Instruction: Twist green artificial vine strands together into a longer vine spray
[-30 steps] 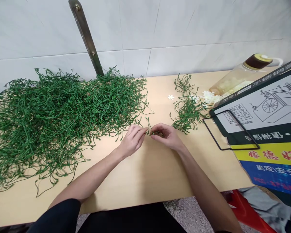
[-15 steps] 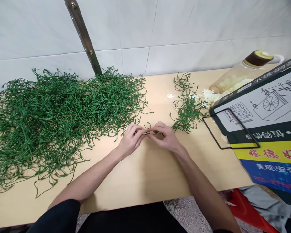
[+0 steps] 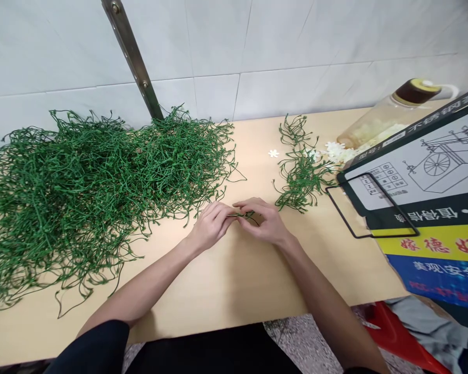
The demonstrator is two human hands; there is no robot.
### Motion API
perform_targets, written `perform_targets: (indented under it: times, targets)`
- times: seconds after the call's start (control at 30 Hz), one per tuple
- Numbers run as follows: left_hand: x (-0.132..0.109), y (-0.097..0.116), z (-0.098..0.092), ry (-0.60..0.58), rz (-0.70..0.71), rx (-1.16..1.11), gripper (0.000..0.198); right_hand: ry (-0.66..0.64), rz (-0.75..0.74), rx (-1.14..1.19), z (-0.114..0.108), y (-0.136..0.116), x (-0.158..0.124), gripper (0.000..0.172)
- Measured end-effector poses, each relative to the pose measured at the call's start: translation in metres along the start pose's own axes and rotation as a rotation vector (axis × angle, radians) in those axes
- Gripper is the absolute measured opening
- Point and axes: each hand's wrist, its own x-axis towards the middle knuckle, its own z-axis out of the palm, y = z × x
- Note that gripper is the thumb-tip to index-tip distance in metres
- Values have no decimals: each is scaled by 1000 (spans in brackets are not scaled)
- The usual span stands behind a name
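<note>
Over the middle of the table, my left hand (image 3: 211, 226) and my right hand (image 3: 264, 221) meet, fingertips nearly touching. Both pinch a thin green plastic stem (image 3: 239, 214), which runs between them; its ends are partly covered by the fingers. Left of my hands spreads a large tangled pile of green artificial stems (image 3: 101, 176). A smaller cluster of the same stems (image 3: 300, 179) lies just beyond my right hand. A single white plastic flower (image 3: 273, 154) rests on the table between the two piles.
More white flowers (image 3: 337, 153) lie beside a clear bottle (image 3: 378, 122) tipped at the back right. A printed box (image 3: 425, 182) with a black wire handle (image 3: 374, 236) covers the table's right side. A metal bar (image 3: 134, 57) rises by the tiled wall. Below the right edge is a red stool (image 3: 390, 332).
My fingers have shifted slightly on the stem: the left fingers have closed in more, and the green tip that stuck up between my hands has lowered. The piles have not moved.
</note>
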Motion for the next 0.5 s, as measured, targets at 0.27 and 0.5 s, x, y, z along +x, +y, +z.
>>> perform_targets:
  times: [0.27,0.5]
  targets:
    - [-6,-5,7,-20,-18,12,14,-6,183,-38,1,-3,1,5]
    - [-5,-5,7,-96,-58,57,20,40,117,-226,10,9,-2,7]
